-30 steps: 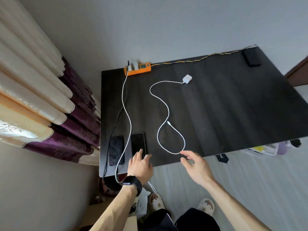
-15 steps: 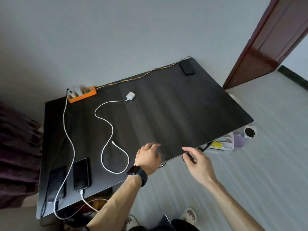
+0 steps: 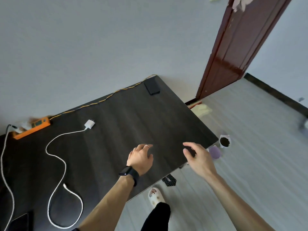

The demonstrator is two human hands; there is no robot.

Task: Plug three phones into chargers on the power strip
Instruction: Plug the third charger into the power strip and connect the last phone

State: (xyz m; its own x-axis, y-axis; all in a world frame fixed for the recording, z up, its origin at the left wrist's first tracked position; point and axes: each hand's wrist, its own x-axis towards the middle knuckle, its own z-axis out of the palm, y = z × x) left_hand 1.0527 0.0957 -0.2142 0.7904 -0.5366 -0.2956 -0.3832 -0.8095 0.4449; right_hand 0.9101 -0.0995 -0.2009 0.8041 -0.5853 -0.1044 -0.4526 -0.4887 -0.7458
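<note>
A dark table [image 3: 116, 114] stands against a grey wall [image 3: 100, 39] beside a brown door [image 3: 233, 47]. An orange power strip [image 3: 33, 128] lies along its far left edge, a black phone [image 3: 152, 87] in the far right corner, and a white charger [image 3: 89, 124] loose near the strip. The left hand [image 3: 140, 158] and right hand [image 3: 198, 158] hang loosely open over the near right edge, holding nothing.

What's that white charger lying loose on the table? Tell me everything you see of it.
The white charger is a small boxy plug, plastic by its look, lying unplugged on the dark table right of the orange power strip. Its white cable snakes toward the near edge, loops round and ends in a free connector. Only the table touches it.
</note>
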